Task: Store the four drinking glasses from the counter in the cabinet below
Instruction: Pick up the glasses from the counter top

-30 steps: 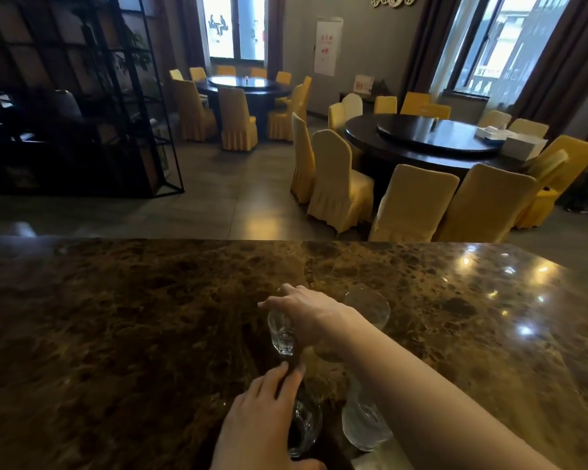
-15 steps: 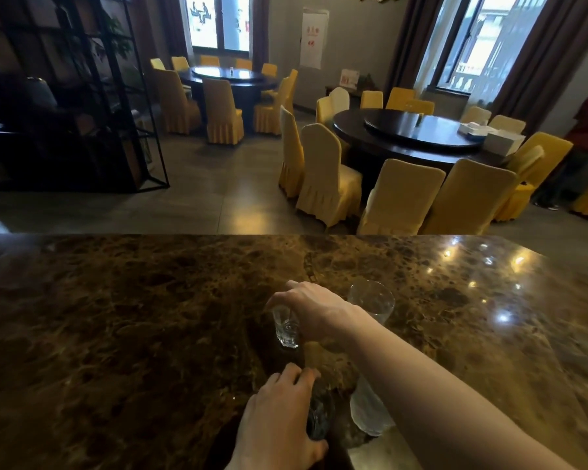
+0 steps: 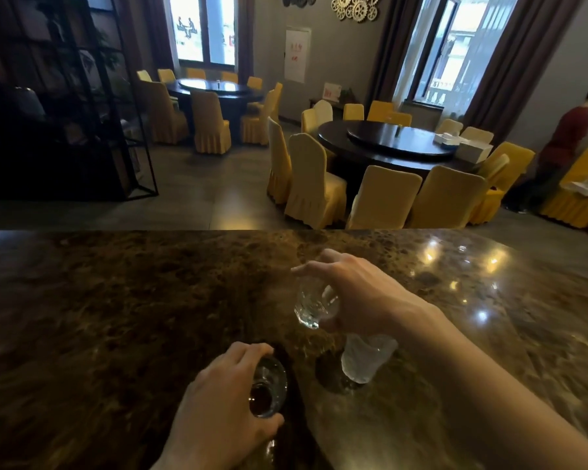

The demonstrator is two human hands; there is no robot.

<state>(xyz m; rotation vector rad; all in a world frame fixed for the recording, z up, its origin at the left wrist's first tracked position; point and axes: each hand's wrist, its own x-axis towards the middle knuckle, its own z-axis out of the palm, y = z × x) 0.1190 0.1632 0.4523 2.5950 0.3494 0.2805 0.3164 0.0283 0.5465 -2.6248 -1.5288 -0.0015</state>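
Note:
My right hand (image 3: 360, 293) grips a small clear glass (image 3: 311, 308) from above and holds it off the brown marble counter (image 3: 116, 317). My left hand (image 3: 218, 408) is closed around another clear glass (image 3: 267, 390), tilted so that its mouth faces me. A third, frosted-looking glass (image 3: 365, 359) stands on the counter under my right wrist. The tall glass that stood behind my right hand earlier is hidden from me now.
The counter's far edge runs across the middle of the view. Beyond it are round dark dining tables (image 3: 387, 144) with yellow-covered chairs (image 3: 311, 184), a black metal shelf frame (image 3: 82, 113) at left, and a person in red (image 3: 564, 140) at far right.
My right hand has lifted its small glass off the counter. My left hand has closed on the near glass and tipped it up. The camera view rose and shifted.

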